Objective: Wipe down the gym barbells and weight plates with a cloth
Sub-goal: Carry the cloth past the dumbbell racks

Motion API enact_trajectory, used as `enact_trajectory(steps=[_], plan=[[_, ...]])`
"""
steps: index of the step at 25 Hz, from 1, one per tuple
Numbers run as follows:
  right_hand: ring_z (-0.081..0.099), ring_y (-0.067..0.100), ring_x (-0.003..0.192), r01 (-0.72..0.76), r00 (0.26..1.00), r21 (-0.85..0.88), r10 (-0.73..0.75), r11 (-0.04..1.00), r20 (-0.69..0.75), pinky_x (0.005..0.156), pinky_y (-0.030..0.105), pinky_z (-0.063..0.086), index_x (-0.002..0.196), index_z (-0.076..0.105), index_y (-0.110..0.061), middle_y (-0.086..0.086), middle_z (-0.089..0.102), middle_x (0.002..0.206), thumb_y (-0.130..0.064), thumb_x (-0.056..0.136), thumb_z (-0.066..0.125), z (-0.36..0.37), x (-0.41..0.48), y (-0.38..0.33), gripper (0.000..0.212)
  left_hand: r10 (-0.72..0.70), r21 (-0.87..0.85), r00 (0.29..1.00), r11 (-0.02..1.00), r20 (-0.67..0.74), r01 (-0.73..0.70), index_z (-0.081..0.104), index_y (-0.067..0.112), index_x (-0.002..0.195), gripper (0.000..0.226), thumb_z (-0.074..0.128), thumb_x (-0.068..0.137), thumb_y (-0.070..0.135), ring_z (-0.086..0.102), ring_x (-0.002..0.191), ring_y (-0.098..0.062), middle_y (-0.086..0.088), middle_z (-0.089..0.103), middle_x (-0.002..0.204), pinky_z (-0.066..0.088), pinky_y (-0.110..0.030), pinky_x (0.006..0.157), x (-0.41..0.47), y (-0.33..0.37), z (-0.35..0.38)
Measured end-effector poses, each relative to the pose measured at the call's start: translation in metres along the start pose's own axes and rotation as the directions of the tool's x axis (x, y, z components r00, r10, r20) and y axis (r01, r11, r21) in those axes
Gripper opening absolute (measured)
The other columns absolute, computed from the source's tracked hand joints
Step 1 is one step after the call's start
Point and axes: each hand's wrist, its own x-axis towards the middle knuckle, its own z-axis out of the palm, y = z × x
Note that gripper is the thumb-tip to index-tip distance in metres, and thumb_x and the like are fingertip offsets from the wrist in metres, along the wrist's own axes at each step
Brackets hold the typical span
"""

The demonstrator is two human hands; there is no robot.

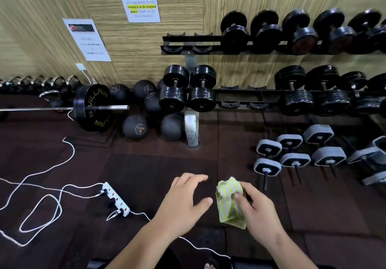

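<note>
- Cloth (229, 201) — yellow-and-white striped, bunched. Its long axis runs away from the person, top end toward the dumbbell rack (238, 93). It is held low centre, above the floor (146, 160).
- Right hand (257, 212) — thumb and fingers pinch the cloth's right side.
- Left hand (183, 204) — fingers relaxed and spread, holding nothing, just beside the cloth but apart from it.
- Barbell (41, 109) — on the floor far left, axis left-right, sleeve end pointing right, black weight plate (92, 107) mounted.
- Bare floor between hands and rack; power strip (114, 199) left, grey dumbbells (294, 160) right.

Bare forearms, bare left hand (183, 204) and right hand (258, 208), a faint mark (278, 238) near the right wrist.
</note>
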Motion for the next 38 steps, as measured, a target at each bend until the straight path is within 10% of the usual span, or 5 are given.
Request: enact_trajectory(steps=[17,29,38], plan=[[0.069,0.004,0.087,-0.125,0.943,-0.028,0.110,0.992,-0.313,0.079,0.027,0.055,0.112,0.069,-0.041,-0.014,0.076,0.096,-0.024,0.102,0.060,-0.019,0.140,-0.050,0.022,0.259,-0.088,0.940,0.965,0.221,-0.245,0.042,0.043,0.137,0.054,0.058,0.087,0.051,0.032,0.126,0.005,0.030,0.039,0.132,0.031,-0.018,0.098,0.208,-0.024,-0.039],[0.067,0.008,0.093,-0.239,0.755,0.125,0.266,0.963,-0.600,0.090,0.038,0.055,0.105,0.069,-0.042,-0.014,0.074,0.097,-0.019,0.099,0.063,-0.080,0.191,-0.032,0.025,0.503,-0.138,0.750,0.857,0.430,-0.496,0.041,0.044,0.137,0.056,0.058,0.085,0.054,0.034,0.125,0.004,0.030,0.040,0.131,0.033,-0.019,0.099,0.359,0.045,0.001],[0.068,-0.001,0.094,-0.245,0.575,0.261,0.357,0.934,-0.737,0.085,0.019,0.052,0.105,0.070,-0.044,-0.022,0.075,0.099,-0.015,0.100,0.062,-0.192,0.203,0.033,0.031,0.590,-0.189,0.558,0.767,0.584,-0.613,0.039,0.046,0.138,0.056,0.057,0.086,0.055,0.031,0.129,0.001,0.027,0.037,0.136,0.035,-0.023,0.101,0.439,0.171,0.099]])
